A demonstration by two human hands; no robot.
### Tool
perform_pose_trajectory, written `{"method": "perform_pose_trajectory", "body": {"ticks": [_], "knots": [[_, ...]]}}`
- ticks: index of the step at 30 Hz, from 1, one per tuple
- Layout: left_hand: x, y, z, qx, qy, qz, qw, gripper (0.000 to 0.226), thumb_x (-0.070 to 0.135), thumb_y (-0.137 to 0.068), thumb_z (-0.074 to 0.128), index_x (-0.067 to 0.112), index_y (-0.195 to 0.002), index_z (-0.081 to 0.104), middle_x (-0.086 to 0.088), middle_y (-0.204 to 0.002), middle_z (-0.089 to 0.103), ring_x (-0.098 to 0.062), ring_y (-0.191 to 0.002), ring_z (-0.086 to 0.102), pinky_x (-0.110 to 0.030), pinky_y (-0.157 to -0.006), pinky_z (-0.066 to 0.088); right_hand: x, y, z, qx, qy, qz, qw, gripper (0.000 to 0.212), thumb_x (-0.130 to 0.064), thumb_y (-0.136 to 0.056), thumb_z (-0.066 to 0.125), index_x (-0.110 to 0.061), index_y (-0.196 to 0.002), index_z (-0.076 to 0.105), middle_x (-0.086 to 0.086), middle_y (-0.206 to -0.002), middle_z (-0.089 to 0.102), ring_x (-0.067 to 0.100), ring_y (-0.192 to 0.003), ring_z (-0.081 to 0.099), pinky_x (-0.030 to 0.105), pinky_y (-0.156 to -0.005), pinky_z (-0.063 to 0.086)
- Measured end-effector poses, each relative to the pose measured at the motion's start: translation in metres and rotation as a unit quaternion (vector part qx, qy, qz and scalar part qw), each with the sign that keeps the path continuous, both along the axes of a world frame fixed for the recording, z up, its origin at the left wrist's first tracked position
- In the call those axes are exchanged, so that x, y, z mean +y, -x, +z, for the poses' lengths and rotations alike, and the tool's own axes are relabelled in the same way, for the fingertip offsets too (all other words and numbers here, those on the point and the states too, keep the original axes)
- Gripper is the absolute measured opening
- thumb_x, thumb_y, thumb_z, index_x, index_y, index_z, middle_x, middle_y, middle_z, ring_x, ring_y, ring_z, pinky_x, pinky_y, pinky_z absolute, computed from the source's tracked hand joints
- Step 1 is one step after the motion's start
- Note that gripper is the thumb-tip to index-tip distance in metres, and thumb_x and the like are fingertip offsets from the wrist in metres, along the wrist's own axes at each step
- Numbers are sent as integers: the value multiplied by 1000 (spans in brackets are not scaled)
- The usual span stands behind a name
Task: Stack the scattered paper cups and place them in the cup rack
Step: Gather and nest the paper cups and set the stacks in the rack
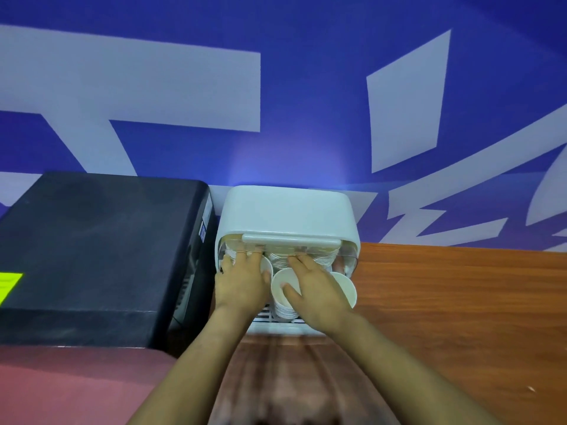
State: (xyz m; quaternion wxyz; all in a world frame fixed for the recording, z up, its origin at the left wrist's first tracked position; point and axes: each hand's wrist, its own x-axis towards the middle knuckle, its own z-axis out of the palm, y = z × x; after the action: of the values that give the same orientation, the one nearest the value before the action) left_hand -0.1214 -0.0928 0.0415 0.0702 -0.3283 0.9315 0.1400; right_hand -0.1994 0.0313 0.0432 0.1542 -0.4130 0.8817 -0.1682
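Head view: cup rack (287, 210) at counter (460, 302) back edge; left hand (241, 279) and right hand (316, 285), fingers extended, on stacked cups (283, 297) inside.

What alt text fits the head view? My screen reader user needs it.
Two bare hands reach into a white cup rack on a wooden counter: the left hand at the left side, the right hand over a stack of paper cups. A black machine stands left, before a blue wall.
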Motion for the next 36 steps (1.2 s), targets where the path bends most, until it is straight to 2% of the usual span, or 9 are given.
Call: {"method": "perform_pose_trajectory", "body": {"ticks": [3,6,10,15,21,26,29,33,36], "knots": [[15,-14,-1,37,48,-35,998,54,44,-98,28,33,-149,15,-2,-157,17,-35,-144,13,-47,-110,29,30,-4,4,40,2,21,999,61,-46,-90,47,-21,-145,35,-3,-154,29,16,-140,30,31,-112,22],[27,-22,0,78,17,-93,992,72,65,-83,21,36,-149,21,-1,-159,15,-32,-147,5,-54,-115,9,58,-3,4,101,29,-28,994,67,-60,-77,45,-28,-135,48,-2,-143,46,21,-128,46,37,-102,38],[33,-18,-2,16,32,-199,979,81,60,-82,49,37,-150,11,3,-160,2,-27,-147,-9,-62,-111,-8,78,3,1,56,-44,-77,994,84,-58,-74,63,-34,-146,27,-4,-152,26,21,-136,32,34,-106,33],[36,-6,-4,1,81,-230,970,77,41,-88,56,31,-150,11,1,-157,12,-24,-146,1,-61,-112,-3,75,7,-11,-20,-24,-100,995,87,-34,-74,70,-32,-147,22,-4,-146,28,22,-131,38,31,-101,41],[30,3,-14,97,98,-197,971,74,35,-76,70,27,-142,37,-1,-136,45,-24,-129,41,-59,-111,10,62,11,-16,-50,35,-149,987,81,-31,-77,73,-30,-144,27,0,-135,34,26,-122,41,33,-100,38],[24,9,-15,60,106,-166,979,74,40,-88,56,31,-148,15,4,-149,26,-19,-139,23,-55,-114,4,44,15,-22,-26,33,-151,988,74,-28,-84,67,-24,-145,26,2,-146,24,30,-127,39,35,-105,36],[27,7,-17,68,90,-171,979,75,47,-86,56,32,-148,17,4,-149,27,-22,-140,22,-58,-114,5,44,12,-22,8,-6,-153,988,74,-35,-87,61,-22,-148,21,3,-152,17,30,-129,38,37,-102,39],[30,8,-22,120,119,-183,969,81,58,-72,67,32,-143,36,-4,-140,45,-31,-133,38,-65,-108,22,41,6,-20,154,-13,-90,984,79,-42,-70,73,-18,-138,41,6,-137,48,27,-124,48,42,-94,46],[29,14,-20,74,113,-165,977,80,60,-82,56,37,-148,17,-2,-153,23,-33,-141,20,-62,-112,6,30,11,-20,169,-23,-63,983,79,-41,-61,78,-18,-130,49,5,-127,56,27,-120,53,44,-94,47]]}}
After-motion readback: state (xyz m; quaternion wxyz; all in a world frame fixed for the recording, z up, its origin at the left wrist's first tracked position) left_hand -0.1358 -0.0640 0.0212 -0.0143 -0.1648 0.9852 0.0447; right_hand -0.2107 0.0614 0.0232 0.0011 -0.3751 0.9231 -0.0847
